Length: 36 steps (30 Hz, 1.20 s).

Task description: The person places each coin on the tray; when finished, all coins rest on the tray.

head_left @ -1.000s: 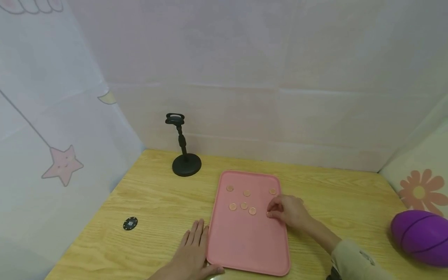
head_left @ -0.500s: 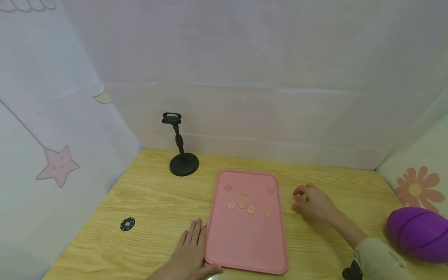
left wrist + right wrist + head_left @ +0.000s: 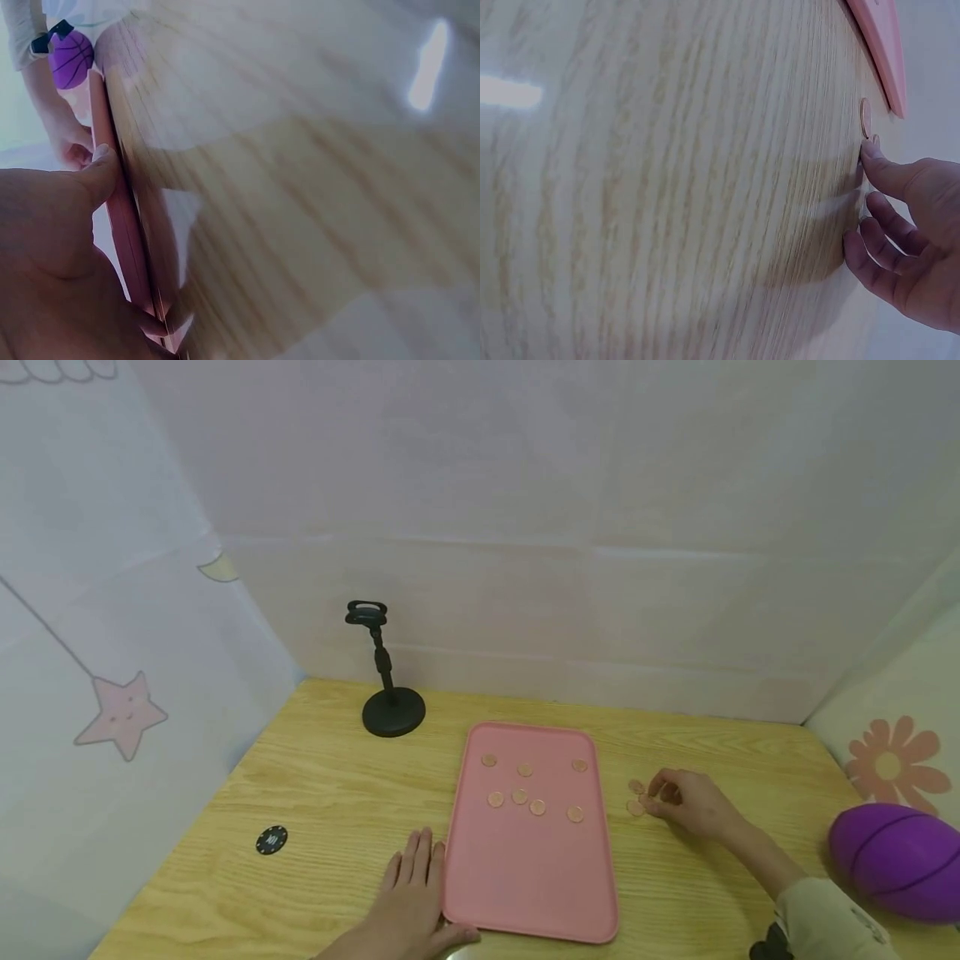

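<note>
My left hand (image 3: 405,897) lies flat beside the pink tray (image 3: 528,885), fingers along its left edge and thumb at its near corner; in the left wrist view the thumb (image 3: 101,176) touches the tray's side. Several copper-coloured coins lie in the tray's far half, one coin (image 3: 575,814) near the right rim. Right of the tray, my right hand (image 3: 693,802) is low over the table with bent fingers at a small group of coins (image 3: 636,808). In the right wrist view its thumb tip is right at a coin (image 3: 865,118), the other fingers spread apart from the thumb.
A black stand (image 3: 393,710) with a round base stands at the back left. A black poker chip (image 3: 272,840) lies on the left of the wooden table (image 3: 337,777). At the right edge sits a purple ball (image 3: 896,862). Printed cloth hangs behind.
My right hand has set a coin down near the tray's right rim and moved right, out of the tray, to the coins on the table. The left hand has stayed in place.
</note>
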### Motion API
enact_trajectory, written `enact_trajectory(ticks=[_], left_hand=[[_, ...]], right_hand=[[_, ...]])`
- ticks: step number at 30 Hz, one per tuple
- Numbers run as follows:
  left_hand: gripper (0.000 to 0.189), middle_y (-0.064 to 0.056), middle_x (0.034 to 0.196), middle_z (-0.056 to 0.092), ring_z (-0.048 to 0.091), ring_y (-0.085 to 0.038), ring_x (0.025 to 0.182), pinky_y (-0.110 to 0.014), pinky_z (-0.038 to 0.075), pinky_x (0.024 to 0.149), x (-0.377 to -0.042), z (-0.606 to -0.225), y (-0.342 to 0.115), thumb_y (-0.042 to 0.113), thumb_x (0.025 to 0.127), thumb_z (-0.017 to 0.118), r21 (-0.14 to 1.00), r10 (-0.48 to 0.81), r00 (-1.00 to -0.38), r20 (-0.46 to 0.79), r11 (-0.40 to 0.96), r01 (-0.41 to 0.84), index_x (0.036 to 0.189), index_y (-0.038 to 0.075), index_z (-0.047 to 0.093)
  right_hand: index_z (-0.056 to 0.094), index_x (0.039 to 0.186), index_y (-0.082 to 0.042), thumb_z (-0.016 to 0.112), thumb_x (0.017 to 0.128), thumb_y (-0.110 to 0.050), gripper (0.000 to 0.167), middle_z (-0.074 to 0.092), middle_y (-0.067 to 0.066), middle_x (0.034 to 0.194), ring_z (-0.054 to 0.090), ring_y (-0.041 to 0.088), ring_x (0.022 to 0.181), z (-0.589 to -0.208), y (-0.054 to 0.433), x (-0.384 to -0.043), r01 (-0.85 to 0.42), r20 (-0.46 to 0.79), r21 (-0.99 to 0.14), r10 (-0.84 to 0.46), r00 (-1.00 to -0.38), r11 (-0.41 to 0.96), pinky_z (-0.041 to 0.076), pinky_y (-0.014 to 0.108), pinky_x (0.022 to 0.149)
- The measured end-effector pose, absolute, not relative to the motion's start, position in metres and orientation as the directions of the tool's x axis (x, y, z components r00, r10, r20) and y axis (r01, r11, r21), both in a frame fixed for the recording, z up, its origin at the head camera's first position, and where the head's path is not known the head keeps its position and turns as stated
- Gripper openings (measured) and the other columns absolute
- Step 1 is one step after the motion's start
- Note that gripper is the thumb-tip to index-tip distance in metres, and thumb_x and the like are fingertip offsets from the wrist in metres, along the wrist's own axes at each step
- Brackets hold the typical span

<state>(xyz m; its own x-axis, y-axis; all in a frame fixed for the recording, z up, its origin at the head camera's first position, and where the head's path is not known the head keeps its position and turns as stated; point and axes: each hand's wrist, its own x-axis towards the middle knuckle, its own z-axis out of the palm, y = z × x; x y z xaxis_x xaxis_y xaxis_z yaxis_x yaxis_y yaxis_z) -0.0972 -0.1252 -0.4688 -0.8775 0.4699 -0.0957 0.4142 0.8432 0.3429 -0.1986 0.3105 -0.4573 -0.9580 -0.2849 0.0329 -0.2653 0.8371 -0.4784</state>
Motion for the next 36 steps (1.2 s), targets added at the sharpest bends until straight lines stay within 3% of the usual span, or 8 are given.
enact_trajectory(ticks=[6, 10, 25, 31, 36], left_hand=[[0.119, -0.041, 0.149, 0.018, 0.017, -0.052, 0.140, -0.066, 0.025, 0.104, -0.097, -0.469, -0.125, 0.081, 0.078, 0.048, 0.324, 0.468, -0.881, -0.065, 0.845, 0.425, 0.145, -0.015, 0.027], [0.119, -0.042, 0.148, 0.019, 0.018, -0.053, 0.139, -0.065, 0.026, 0.103, -0.098, -0.467, -0.125, 0.081, 0.078, 0.047, 0.314, 0.470, -0.881, -0.048, 0.845, 0.433, 0.144, -0.015, 0.028], [0.119, -0.039, 0.151, 0.012, 0.011, -0.052, 0.141, -0.066, 0.022, 0.105, -0.097, -0.472, -0.128, 0.080, 0.079, 0.049, 0.344, 0.474, -0.872, -0.123, 0.844, 0.411, 0.147, -0.013, 0.024], [0.117, -0.038, 0.152, 0.012, 0.010, -0.051, 0.142, -0.065, 0.022, 0.106, -0.096, -0.473, -0.129, 0.080, 0.080, 0.048, 0.329, 0.480, -0.869, -0.117, 0.845, 0.422, 0.147, -0.013, 0.024], [0.117, -0.039, 0.151, 0.014, 0.013, -0.051, 0.141, -0.066, 0.023, 0.105, -0.097, -0.466, -0.128, 0.080, 0.080, 0.048, 0.339, 0.477, -0.869, -0.135, 0.846, 0.412, 0.147, -0.012, 0.024]], right_hand=[[0.067, 0.102, -0.011, 0.075, 0.087, -0.017, 0.018, 0.063, 0.002, 0.089, 0.059, 0.014, 0.078, -0.456, 0.308, -0.199, -0.279, 0.043, -0.473, -0.294, -0.955, 0.836, 0.050, 0.036, 0.068], [0.066, 0.096, -0.013, 0.073, 0.088, -0.016, 0.012, 0.064, 0.001, 0.087, 0.059, 0.012, 0.076, -0.453, 0.307, -0.203, -0.297, 0.033, -0.478, -0.321, -0.946, 0.826, 0.050, 0.034, 0.067], [0.055, 0.088, -0.009, 0.070, 0.089, -0.012, 0.016, 0.054, -0.004, 0.071, 0.047, 0.007, 0.062, -0.444, 0.302, -0.207, -0.373, -0.024, -0.497, -0.442, -0.897, 0.784, 0.041, 0.025, 0.054], [0.056, 0.087, -0.009, 0.068, 0.092, -0.014, 0.015, 0.057, -0.003, 0.074, 0.053, 0.006, 0.063, -0.432, 0.282, -0.212, -0.415, 0.084, -0.547, -0.445, -0.891, 0.727, 0.046, 0.025, 0.056], [0.060, 0.085, -0.011, 0.072, 0.089, -0.015, 0.013, 0.058, -0.004, 0.073, 0.051, 0.008, 0.061, -0.428, 0.234, -0.221, -0.413, 0.127, -0.586, -0.424, -0.897, 0.697, 0.044, 0.024, 0.054]])
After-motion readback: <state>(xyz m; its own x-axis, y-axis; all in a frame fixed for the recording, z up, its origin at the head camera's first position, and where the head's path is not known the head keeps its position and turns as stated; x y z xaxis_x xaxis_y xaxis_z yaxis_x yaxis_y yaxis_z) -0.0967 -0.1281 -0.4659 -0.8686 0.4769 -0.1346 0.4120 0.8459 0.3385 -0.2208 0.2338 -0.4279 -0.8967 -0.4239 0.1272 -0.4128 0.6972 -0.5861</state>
